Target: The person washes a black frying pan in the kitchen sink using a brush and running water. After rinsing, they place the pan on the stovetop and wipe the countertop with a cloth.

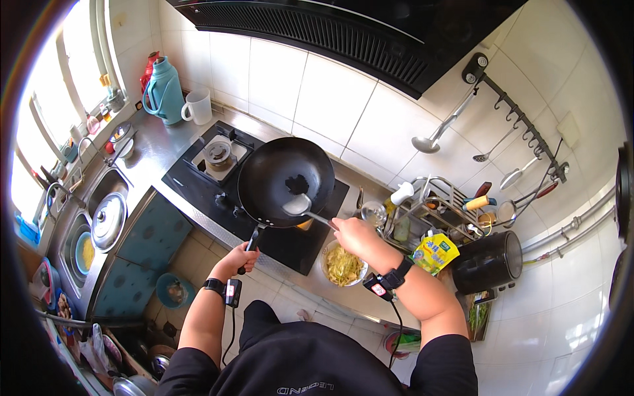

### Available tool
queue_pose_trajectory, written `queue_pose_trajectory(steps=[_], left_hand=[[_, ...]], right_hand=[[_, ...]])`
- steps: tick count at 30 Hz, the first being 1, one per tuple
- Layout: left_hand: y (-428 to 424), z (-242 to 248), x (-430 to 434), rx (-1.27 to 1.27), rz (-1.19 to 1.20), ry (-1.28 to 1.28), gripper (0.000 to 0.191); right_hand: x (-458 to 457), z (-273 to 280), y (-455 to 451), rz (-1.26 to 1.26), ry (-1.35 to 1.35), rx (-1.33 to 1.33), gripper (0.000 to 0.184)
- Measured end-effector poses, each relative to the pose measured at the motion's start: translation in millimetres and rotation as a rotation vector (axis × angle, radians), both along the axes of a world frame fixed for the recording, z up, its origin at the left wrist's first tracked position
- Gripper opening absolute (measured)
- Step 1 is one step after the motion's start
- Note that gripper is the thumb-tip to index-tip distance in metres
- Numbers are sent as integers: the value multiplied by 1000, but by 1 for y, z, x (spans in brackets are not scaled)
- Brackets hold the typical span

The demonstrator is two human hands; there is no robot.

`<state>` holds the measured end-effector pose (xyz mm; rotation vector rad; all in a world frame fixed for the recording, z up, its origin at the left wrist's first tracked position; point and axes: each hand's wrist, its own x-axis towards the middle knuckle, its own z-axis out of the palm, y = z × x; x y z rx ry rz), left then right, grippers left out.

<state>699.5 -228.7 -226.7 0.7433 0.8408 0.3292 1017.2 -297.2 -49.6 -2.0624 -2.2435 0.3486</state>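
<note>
My left hand [242,258] is closed around the black handle of a dark wok [267,173], which stands over the right side of a black glass gas hob [285,250]. In my right hand [354,236] is the handle of a metal wok spatula [298,205]. The spatula's blade is over the wok's lower right part, beside a dark patch on the wok's inner surface; whether it touches the metal I cannot tell. Below my right hand, a plate of shredded yellow-green food [342,267] sits on the steel counter. My right hand partly covers the area beside it.
A second burner [218,153] lies left of the wok. To the right are a metal rack [421,213], a yellow seasoning pouch [436,251] and a black cylindrical pot [488,262]. A blue thermos jug [166,91] and a plastic pitcher [198,106] stand back left, near a sink with a lidded pan [109,222].
</note>
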Motion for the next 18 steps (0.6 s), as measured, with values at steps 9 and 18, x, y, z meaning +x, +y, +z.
queue_pose_trajectory(steps=[9, 18], left_hand=[[11, -26, -11, -23, -56, -128, 12], [25, -38, -21, -51, -112, -189, 14]], right_hand=[[-52, 46, 4, -43, -180, -22, 17], [-90, 6, 52, -63, -259, 177, 16]])
